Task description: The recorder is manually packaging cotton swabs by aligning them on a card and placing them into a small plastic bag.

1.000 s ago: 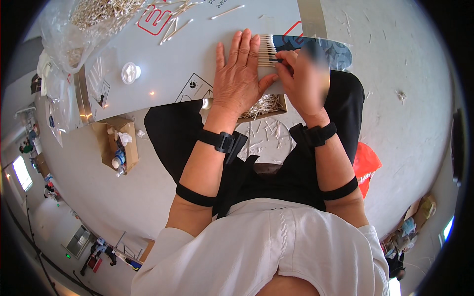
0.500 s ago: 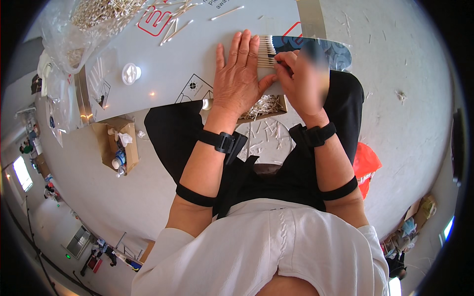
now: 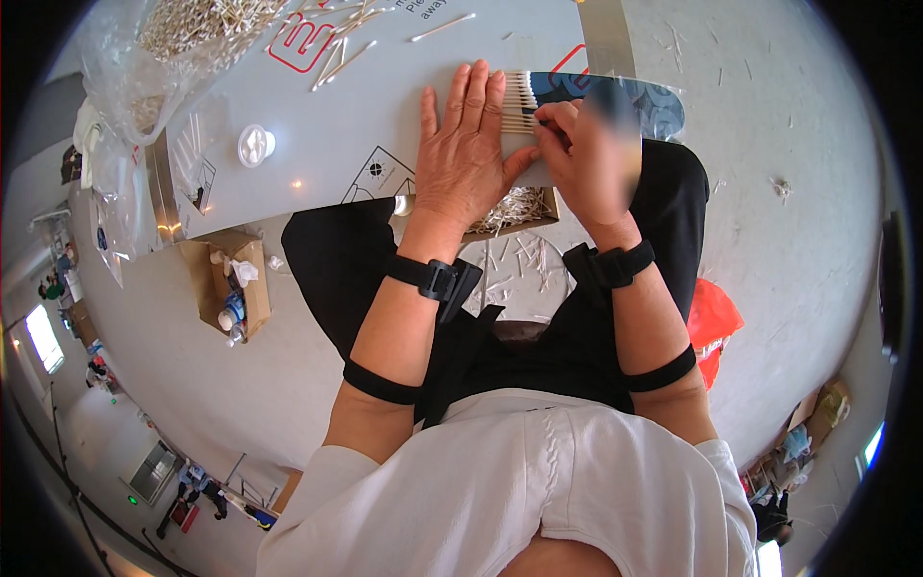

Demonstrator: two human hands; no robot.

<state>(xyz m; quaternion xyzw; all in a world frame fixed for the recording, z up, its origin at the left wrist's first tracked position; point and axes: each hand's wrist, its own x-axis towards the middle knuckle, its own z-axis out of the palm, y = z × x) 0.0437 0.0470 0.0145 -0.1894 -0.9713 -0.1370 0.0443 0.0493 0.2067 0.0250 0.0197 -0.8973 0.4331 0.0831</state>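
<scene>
Two forearms: we see both come up from the lower edge, each with a black strap at the wrist and a black band below the elbow, above a white shirt and black trousers.
Box under the desk edge: a small open cardboard tray of swabs [image 3: 514,207] sits at our lap, just below the hands, with loose swabs scattered on the floor beneath.
Left hand: our left hand [image 3: 466,159] lies flat and spread wide, palm down, fingers pointing away, pressing on the desk and on the left part of the row of cotton swabs.
Right hand: our right hand [image 3: 586,159] is curled narrow, its fingertips pinched on the swab ends; it is blurred, so we cannot tell how many it grips.
Cotton swabs: the row of cotton swabs [image 3: 519,101] lies side by side on the desk's near edge, between the two hands, touching both.
Dark packet: a dark blue printed packet [image 3: 654,96] lies just right of the row.
Desk: the grey desk [image 3: 336,125] carries a white round cap [image 3: 255,146] well left of the hands.
Far end: loose swabs [image 3: 351,43] and a clear plastic bag of swabs [image 3: 183,38] lie at the far left.
Floor left: an open cardboard carton [image 3: 231,288] stands beside the desk.
</scene>
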